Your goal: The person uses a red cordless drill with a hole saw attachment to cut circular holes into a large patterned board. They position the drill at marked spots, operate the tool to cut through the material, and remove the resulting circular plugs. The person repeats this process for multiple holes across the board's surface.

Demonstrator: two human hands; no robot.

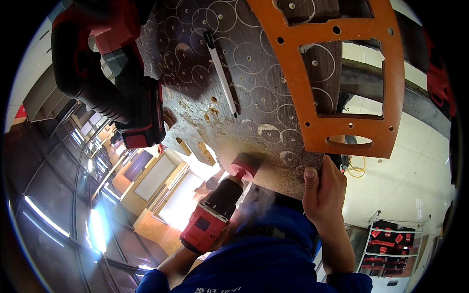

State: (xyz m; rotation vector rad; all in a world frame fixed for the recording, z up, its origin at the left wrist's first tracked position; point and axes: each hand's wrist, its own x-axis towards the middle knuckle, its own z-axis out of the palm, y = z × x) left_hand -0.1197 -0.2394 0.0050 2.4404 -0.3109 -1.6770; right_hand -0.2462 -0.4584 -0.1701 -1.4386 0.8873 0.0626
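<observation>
Where dust (279, 177) hazes the head view's lower center, your left hand (226, 237) grips the red drill (204, 227), mostly hidden behind it; the cup-shaped bit (245, 166) meets the board (250, 115), rim obscured. Your right hand (325, 195) holds the board's edge, right of center, underside unseen. Orange panel (352, 128), upper right: top cut off.

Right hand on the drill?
No, the right hand is at the board's edge, clear of the red drill.
</observation>
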